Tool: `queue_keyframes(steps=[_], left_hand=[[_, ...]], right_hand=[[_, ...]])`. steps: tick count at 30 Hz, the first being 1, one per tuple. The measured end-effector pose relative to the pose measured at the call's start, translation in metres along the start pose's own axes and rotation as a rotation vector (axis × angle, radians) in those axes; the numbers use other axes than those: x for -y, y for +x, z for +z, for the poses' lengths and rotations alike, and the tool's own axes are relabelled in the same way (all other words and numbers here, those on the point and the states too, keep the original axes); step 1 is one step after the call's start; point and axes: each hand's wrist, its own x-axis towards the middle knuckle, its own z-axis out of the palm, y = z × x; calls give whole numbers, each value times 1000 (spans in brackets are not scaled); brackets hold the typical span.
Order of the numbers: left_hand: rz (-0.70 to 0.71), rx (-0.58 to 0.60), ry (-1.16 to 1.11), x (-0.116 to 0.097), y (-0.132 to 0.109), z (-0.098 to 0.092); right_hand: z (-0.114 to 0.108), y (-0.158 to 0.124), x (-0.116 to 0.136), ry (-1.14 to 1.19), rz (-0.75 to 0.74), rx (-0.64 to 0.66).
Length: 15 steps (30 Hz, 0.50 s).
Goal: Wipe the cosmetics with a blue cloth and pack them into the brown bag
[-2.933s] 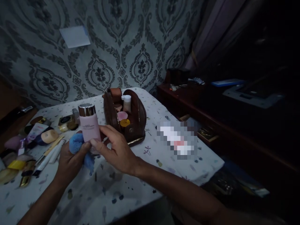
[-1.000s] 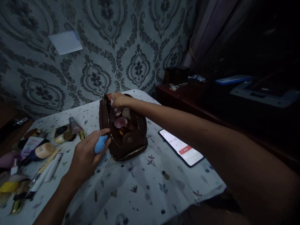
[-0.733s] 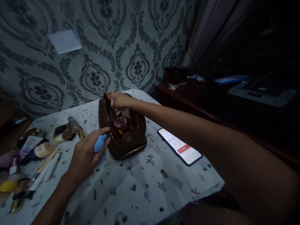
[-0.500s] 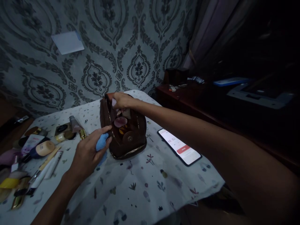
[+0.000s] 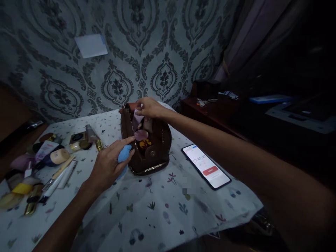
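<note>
A brown bag (image 5: pixel 154 157) lies unzipped on the table, its mouth facing me. My left hand (image 5: pixel 111 161) grips its left side, index finger at the opening. A soft blue item (image 5: pixel 124 153) sits between that thumb and fingers; whether it hangs from the bag I cannot tell. At the bag's far end, my right hand (image 5: pixel 148 107) pinches a pale lilac item (image 5: pixel 137 117), partly out of the opening; its kind is unclear. Inside the bag show a pink oval item (image 5: pixel 141 135) and something orange and dark (image 5: pixel 145 144).
Several cosmetics, including a beige-capped bottle (image 5: pixel 59 156), a grey tube (image 5: pixel 91 133) and white pens or brushes (image 5: pixel 56 182), spread over the left of the patterned tablecloth (image 5: pixel 147 217). A phone (image 5: pixel 207 168) showing a timer lies right of the bag, under my right forearm.
My right hand has lifted slightly, and more of the lilac item shows. My left hand stays at the bag's side. The whole view has shifted, moving things rightward in the picture.
</note>
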Motion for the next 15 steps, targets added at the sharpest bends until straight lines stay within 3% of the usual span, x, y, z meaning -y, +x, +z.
queue_keyframes(steps=[3, 7, 11, 13, 15], left_hand=[[5, -32, -10, 0, -4, 2], [-92, -13, -13, 7, -16, 8], [-162, 48, 14, 31, -37, 17], [-165, 61, 37, 47, -50, 21], [-172, 82, 63, 65, -62, 22]], right_hand=[[1, -4, -1, 77, -29, -170], [3, -22, 11, 261, -193, -398], [12, -65, 40, 354, -353, -419], [25, -91, 58, 342, -447, -459], [47, -114, 74, 332, -621, -378]])
